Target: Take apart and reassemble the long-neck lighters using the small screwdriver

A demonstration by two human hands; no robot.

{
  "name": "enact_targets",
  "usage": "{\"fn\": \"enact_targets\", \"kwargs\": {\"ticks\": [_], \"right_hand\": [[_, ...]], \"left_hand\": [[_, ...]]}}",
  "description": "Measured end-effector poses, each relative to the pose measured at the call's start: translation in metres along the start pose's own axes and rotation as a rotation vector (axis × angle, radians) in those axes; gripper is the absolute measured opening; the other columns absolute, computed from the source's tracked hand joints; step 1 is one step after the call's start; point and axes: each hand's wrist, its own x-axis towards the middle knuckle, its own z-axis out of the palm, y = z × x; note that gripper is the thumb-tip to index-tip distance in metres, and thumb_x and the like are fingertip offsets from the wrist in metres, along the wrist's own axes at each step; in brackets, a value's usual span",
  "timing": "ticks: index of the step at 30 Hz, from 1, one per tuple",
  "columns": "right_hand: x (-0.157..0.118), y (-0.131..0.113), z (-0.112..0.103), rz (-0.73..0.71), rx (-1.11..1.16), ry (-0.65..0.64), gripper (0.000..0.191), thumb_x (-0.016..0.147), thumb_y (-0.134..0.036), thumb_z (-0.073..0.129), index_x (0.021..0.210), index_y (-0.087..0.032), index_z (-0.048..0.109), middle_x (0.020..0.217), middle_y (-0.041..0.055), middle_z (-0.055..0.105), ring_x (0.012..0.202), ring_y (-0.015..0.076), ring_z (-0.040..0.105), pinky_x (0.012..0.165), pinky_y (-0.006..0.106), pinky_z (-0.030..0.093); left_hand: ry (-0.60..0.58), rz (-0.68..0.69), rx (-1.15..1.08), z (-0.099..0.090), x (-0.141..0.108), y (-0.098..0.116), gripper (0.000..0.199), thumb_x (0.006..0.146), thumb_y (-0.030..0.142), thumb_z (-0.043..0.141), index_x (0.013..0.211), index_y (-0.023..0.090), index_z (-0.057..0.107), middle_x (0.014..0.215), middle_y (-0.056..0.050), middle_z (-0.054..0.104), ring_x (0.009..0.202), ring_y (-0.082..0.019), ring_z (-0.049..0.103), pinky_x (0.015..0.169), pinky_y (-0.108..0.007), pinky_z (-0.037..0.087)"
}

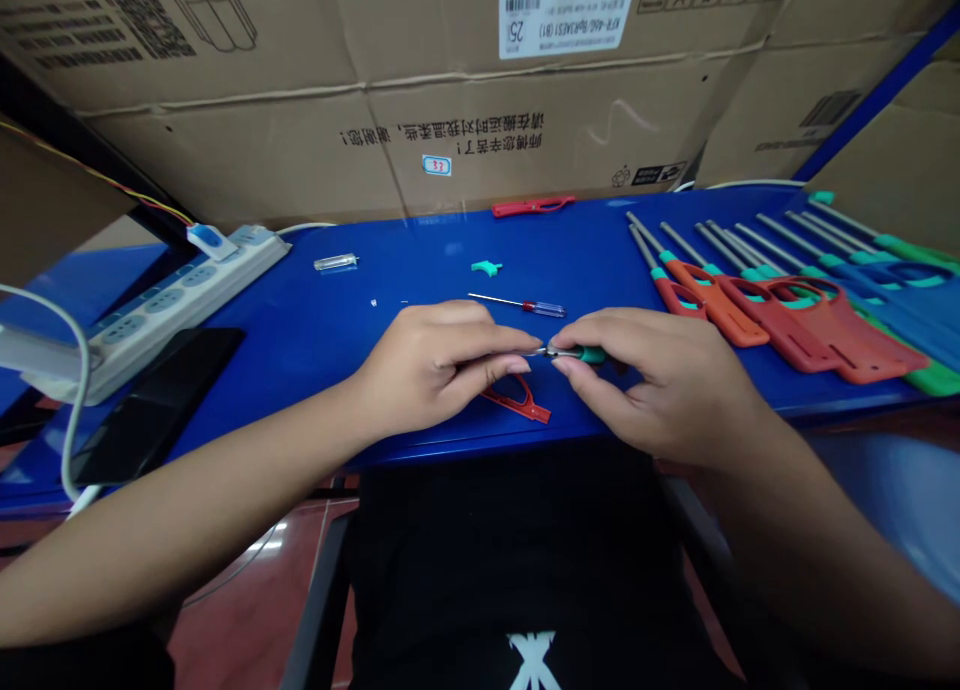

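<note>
In front of my body, my left hand [450, 355] is closed, thumb and forefinger pinching a thin metal piece [538, 351]. My right hand [652, 375] is closed on a small part with a dark green section [592, 354]. The two pieces meet or nearly meet between my fingertips; whether they are joined, I cannot tell. Below my left fingers lies one red lighter shell half [525, 405], partly covered by the hand. Just beyond my hands rests a small screwdriver [540, 308] with a clear and red handle. A teal trigger piece [487, 268] is farther back.
Several long-nosed lighters [795, 310] in red, orange, blue and green lie at the right. Another red shell half [532, 206] sits by the cardboard [450, 90]. A clear fuel tank [336, 262], a power strip [165, 305] and a black phone [161, 405] are at the left.
</note>
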Motion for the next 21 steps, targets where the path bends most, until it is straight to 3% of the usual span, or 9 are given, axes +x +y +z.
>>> {"fn": "enact_targets", "kwargs": {"ticks": [11, 21], "right_hand": [[0.0025, -0.0075, 0.006, -0.023, -0.038, 0.013, 0.014, 0.095, -0.024, 0.055, 0.1, -0.02, 0.068, 0.095, 0.0027, 0.076, 0.085, 0.0173, 0.07, 0.076, 0.03, 0.053], [0.0038, -0.0099, 0.0071, 0.009, 0.028, 0.049, 0.012, 0.094, -0.025, 0.058, 0.101, -0.02, 0.067, 0.094, 0.0019, 0.076, 0.082, 0.0149, 0.07, 0.074, 0.028, 0.053]], "left_hand": [[0.025, -0.088, -0.072, 0.0053, 0.0011, 0.0027, 0.016, 0.091, 0.03, 0.068, 0.097, 0.018, 0.078, 0.075, -0.003, 0.074, 0.064, -0.011, 0.065, 0.059, -0.021, 0.051], [0.14, 0.129, 0.156, 0.0082, -0.0078, -0.0007, 0.018, 0.091, 0.016, 0.065, 0.106, 0.02, 0.072, 0.068, 0.001, 0.065, 0.065, -0.012, 0.061, 0.065, -0.027, 0.05]]}}
